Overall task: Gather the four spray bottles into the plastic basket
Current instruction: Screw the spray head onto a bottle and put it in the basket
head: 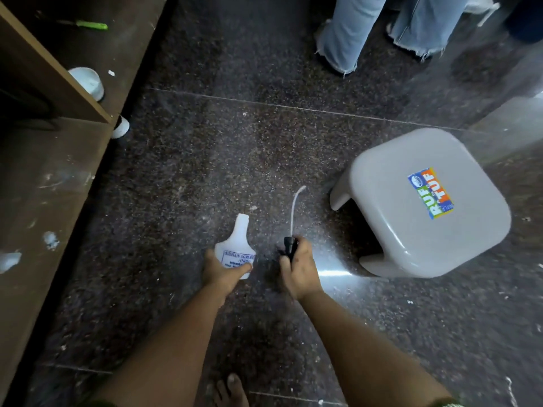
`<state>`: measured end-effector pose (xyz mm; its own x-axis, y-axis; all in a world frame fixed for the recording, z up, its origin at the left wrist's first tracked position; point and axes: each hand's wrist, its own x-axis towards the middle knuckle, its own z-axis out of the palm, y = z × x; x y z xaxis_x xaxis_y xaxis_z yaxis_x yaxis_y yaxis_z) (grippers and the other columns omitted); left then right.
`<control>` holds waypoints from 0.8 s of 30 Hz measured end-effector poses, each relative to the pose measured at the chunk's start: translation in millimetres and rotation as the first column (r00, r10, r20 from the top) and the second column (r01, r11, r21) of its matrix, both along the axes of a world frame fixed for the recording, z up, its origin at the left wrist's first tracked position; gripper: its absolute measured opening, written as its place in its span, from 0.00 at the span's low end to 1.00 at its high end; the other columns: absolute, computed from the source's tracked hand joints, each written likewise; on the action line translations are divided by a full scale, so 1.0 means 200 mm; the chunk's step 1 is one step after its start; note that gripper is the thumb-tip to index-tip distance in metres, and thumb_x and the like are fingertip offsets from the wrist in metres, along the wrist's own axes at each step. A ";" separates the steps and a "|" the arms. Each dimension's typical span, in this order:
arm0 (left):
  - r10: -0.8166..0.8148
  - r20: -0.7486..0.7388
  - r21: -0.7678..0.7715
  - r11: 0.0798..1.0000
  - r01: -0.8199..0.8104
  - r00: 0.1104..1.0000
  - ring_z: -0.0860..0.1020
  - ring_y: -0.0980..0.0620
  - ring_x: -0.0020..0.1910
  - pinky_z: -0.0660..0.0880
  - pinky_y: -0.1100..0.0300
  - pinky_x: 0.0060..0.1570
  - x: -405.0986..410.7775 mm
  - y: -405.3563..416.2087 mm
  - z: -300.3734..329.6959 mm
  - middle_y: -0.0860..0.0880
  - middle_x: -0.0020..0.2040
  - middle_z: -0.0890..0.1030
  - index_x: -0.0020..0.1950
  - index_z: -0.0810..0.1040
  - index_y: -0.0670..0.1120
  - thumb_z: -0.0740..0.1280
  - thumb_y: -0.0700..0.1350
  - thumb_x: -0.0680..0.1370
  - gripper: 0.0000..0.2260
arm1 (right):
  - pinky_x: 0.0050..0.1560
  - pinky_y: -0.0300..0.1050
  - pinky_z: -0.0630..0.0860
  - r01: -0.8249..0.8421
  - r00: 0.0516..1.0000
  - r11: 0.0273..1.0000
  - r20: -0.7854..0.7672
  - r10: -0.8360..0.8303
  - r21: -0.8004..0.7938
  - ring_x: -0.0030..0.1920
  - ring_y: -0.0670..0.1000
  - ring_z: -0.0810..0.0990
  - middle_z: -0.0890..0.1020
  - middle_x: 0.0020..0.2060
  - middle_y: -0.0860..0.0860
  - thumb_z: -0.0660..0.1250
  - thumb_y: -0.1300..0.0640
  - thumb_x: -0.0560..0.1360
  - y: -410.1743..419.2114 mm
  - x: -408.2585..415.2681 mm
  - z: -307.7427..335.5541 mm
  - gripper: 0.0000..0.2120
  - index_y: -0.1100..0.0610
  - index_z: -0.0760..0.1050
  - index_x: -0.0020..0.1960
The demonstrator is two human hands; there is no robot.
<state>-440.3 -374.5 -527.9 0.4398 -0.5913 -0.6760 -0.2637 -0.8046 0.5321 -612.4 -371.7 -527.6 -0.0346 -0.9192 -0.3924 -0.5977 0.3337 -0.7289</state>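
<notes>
A bare foot (230,390) on dark speckled floor (205,171). Left hand (221,274) fingers wrapped around a capless white spray bottle (236,245); right hand (299,271) clamped on its black sprayer head (290,246), tube (295,205) dangling free. Just right, a grey stool (423,207). Beyond, 2 jeans legs (390,27); left, wooden shelving (53,83).

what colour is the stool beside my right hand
Light grey stool, with a multicoloured sticker; head view.

Bottle label (238,259) partly hidden; blurred.
</notes>
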 end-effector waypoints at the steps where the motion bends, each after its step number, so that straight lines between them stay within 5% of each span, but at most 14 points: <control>1: -0.004 0.008 -0.015 1.000 0.004 1.000 0.77 0.43 0.54 0.74 0.53 0.51 0.03 0.02 0.08 0.42 0.59 0.77 0.66 0.64 0.44 0.81 0.43 0.61 0.38 | 0.54 0.43 0.67 0.061 0.996 0.998 0.069 -0.061 0.006 0.56 0.56 0.73 0.72 0.54 0.55 0.60 0.57 0.77 0.02 0.02 0.12 0.12 0.56 0.63 0.59; 7: 0.043 -0.025 -0.147 0.988 -0.046 0.999 0.75 0.47 0.53 0.75 0.56 0.52 0.11 0.11 0.60 0.43 0.59 0.75 0.68 0.63 0.42 0.81 0.34 0.60 0.41 | 0.43 0.53 0.71 0.430 0.769 0.855 0.378 -0.515 0.289 0.38 0.53 0.73 0.75 0.36 0.48 0.68 0.39 0.66 0.09 0.19 0.75 0.11 0.41 0.70 0.41; 11: 0.065 -0.030 -0.187 0.980 -0.070 0.997 0.73 0.49 0.52 0.73 0.58 0.53 0.16 0.15 0.88 0.48 0.55 0.70 0.70 0.62 0.42 0.78 0.30 0.62 0.41 | 0.35 0.47 0.66 0.517 0.662 0.799 0.448 -0.601 0.308 0.28 0.49 0.67 0.71 0.26 0.45 0.70 0.52 0.73 0.19 0.23 1.07 0.11 0.39 0.74 0.34; 24: -0.019 0.164 -0.208 0.977 0.053 0.986 0.75 0.39 0.59 0.75 0.48 0.58 0.49 0.30 1.19 0.40 0.68 0.65 0.72 0.62 0.44 0.79 0.31 0.61 0.44 | 0.38 0.47 0.68 0.459 0.798 0.873 0.356 -0.487 0.165 0.30 0.49 0.68 0.71 0.27 0.45 0.68 0.58 0.74 0.42 0.23 1.41 0.03 0.50 0.76 0.43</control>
